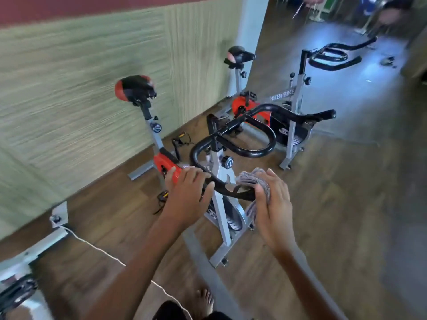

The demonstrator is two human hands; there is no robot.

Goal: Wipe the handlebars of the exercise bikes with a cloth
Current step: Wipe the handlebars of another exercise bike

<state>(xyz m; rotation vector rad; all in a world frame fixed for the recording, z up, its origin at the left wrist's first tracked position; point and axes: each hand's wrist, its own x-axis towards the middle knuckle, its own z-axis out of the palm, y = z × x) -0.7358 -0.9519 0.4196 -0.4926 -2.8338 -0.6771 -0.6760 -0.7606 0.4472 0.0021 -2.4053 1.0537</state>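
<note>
A bike [218,205] stands straight before you, its handlebar [233,139] nearest you and its saddle [135,87] behind, toward the wall [80,88] on your left. Your left hand [187,195] grips the handlebar's near bar. Just right of it, your right hand [275,204] holds the cloth [251,179] on the same bar. A second bike [294,116] stands behind and to the right. A third frame [34,250] sits at your lower left, and a cord [92,247] crosses the floor [346,204] toward your foot [204,301].
</note>
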